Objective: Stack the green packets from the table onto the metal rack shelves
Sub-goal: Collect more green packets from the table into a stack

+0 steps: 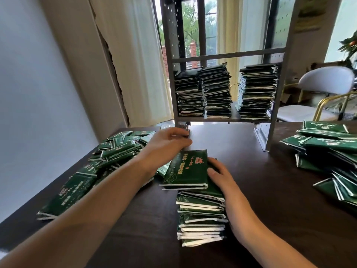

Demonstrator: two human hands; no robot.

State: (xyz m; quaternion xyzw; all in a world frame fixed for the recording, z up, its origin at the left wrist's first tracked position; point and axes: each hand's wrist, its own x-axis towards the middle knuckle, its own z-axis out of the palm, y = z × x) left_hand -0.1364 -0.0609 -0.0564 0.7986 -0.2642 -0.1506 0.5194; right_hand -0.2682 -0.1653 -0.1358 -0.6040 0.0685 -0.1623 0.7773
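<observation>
Green foil packets (201,209) are piled in a tall stack near the middle of the dark wooden desk (270,190). The stack's right side is touched by the right hand (222,180), fingers relaxed. The left hand (168,146), fingers curled, is held at its top packet's far edge; a grip cannot be told. Loose packets (108,155) lie toward the left edge, more (328,151) toward the right. Three stacks (216,91) are carried by the grey metal rack's (278,93) shelf at the far edge.

I see dark green packets (186,170) with pale printed lettering, a small red mark and white edges, stacked on my dark brown table (260,190). The metal rack (228,55) is grey, its uprights dotted with small holes. Cream curtains (135,55) hang behind; a white chair (326,80) has gold legs.
</observation>
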